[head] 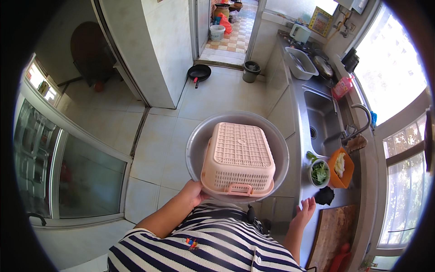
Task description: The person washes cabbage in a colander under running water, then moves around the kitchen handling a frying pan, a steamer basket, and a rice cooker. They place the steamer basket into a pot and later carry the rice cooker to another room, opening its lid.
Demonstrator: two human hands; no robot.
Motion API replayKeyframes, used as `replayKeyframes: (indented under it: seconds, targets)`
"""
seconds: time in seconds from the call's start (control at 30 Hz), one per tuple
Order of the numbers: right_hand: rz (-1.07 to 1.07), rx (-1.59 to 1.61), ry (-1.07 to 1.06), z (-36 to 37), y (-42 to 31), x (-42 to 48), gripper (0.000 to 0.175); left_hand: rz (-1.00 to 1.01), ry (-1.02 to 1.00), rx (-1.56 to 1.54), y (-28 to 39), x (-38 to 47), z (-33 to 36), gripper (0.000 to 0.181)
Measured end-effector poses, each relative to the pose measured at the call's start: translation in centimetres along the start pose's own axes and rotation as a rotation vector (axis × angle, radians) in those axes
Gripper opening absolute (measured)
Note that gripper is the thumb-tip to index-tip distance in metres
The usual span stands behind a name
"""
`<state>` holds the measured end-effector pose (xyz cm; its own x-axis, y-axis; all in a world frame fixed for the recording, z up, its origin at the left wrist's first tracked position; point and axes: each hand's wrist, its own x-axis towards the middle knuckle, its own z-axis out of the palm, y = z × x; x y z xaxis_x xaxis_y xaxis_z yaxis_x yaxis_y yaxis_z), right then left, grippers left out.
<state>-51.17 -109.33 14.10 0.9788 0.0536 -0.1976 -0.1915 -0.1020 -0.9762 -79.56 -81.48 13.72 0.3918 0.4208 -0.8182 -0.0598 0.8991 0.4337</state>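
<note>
My left hand grips the near left rim of a large round metal basin in front of my body. Inside the basin a pink plastic basket lies upside down, its slotted base facing up and a handle toward me. My right hand is empty, fingers apart, over the edge of the steel counter. Close to it are a crumpled black cloth-like item, a bowl of green leaves and an orange container with pale food in it.
On the counter are a wooden chopping board, a sink with a faucet, a pink bottle and a white plastic tub. A black frying pan and a trash bin stand on the floor by the doorway.
</note>
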Motion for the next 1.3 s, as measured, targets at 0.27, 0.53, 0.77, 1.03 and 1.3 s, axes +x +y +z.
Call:
replayKeyframes:
  seconds: [0.27,0.53,0.77,1.03,1.3]
  targets:
    - [-0.046,-0.176,0.015,14.7,4.6,7.6,0.049,0.136,0.191,-0.19,10.6,3.2,-11.2,0.04]
    - [-0.024,-0.741,0.026,23.9,16.5,13.7,0.053,0.101,0.319,-0.358,19.0,15.5,-16.2,0.029]
    - [0.247,-0.847,-0.045,37.4,20.5,18.6,0.052,-0.032,0.396,-0.356,27.2,34.3,-16.4,0.024]
    - [0.167,-1.126,-0.978,57.6,19.7,16.2,0.05,-0.145,0.426,-0.401,35.4,59.4,-16.2,0.03]
    - [0.582,-1.237,-1.205,66.3,25.8,12.7,0.082,-0.137,0.481,-0.353,38.5,86.0,-23.6,0.035]
